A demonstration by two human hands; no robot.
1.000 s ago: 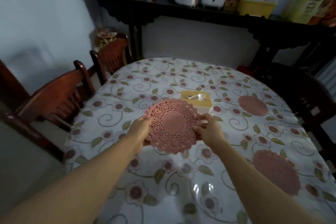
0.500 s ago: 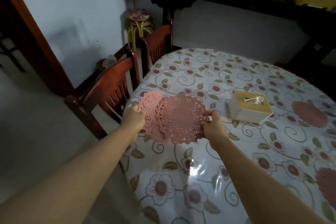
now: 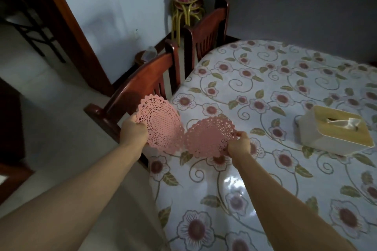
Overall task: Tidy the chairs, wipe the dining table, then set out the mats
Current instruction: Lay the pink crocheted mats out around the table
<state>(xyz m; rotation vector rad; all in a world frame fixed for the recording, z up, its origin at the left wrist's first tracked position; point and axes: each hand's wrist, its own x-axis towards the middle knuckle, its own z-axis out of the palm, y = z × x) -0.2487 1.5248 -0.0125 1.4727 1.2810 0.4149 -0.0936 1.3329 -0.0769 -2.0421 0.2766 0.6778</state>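
Two round pink lace mats are held apart above the left edge of the dining table (image 3: 265,91), which wears a floral cloth. My left hand (image 3: 133,131) grips the left mat (image 3: 161,123) by its near left rim, out over the table's edge and the chair. My right hand (image 3: 238,145) pinches the right mat (image 3: 210,137) at its right rim, just above the cloth. The two mats nearly touch at their inner edges.
A wooden chair (image 3: 138,85) stands against the table's left side, and a second chair (image 3: 208,26) behind it. A white tissue box (image 3: 334,132) with a wooden lid sits on the table at right. Stacked stools (image 3: 186,4) stand by the far wall.
The stacked mats have been pulled apart, one now in each hand. My view has swung left along the table, so the two laid mats at right are out of sight.
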